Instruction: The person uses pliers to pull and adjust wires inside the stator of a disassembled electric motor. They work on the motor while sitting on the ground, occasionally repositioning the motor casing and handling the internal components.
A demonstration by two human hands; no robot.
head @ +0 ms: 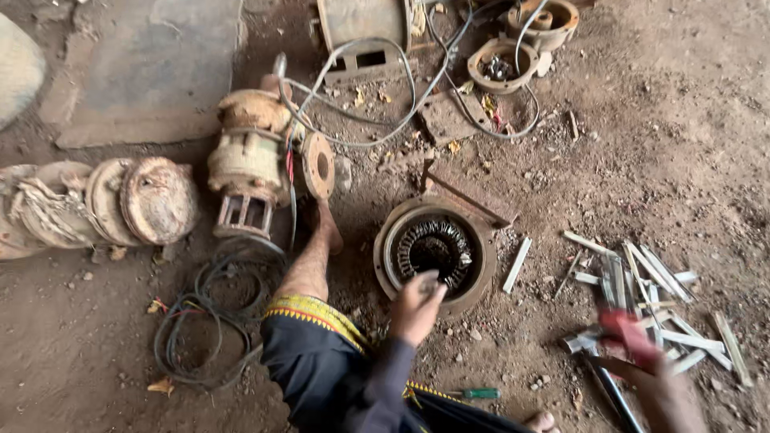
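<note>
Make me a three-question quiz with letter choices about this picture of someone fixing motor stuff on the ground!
1. Where is the left hand?
A. At the rim of the round motor housing
B. On the coiled cable
C. On the flat stone slab

2. What colour is the handle of the screwdriver on the ground?
A. Yellow
B. Green
C. White

3. How does the right hand look?
A. Sharp, resting flat
B. Blurred, holding something red
C. Hidden from view

Answers: 1 A, the fingers sit at the housing's near edge. 2 B, the handle is green. 3 B, it is smeared above the pale strips, with red at its fingers.
</note>
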